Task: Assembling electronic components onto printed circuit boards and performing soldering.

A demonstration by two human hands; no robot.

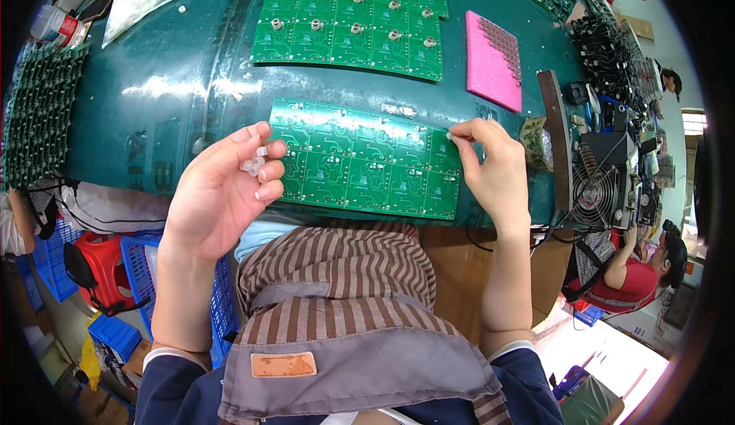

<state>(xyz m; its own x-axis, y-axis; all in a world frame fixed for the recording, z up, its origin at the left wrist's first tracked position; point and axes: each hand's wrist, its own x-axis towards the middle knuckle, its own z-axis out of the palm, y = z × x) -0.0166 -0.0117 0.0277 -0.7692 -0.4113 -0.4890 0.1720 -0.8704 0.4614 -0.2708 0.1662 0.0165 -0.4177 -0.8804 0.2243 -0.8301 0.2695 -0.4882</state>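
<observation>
Half-curled left hand point(210, 199) cradles white plastic pieces point(253, 166); right hand point(494, 166) pinches another at green rectangular circuit board's point(367, 166) right end.

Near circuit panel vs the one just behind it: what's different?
Near panel shows no tall cylindrical parts; rear panel has rows of them.
Right hand is at the near panel's right end; no hand is at the rear panel.
Shared: both are green boards gridded with repeated circuits.

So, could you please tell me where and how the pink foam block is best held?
Probably pinch the pink foam block by its bare near-left part, coming from the near side: rows of small parts fill much of its far and right portion.
</observation>
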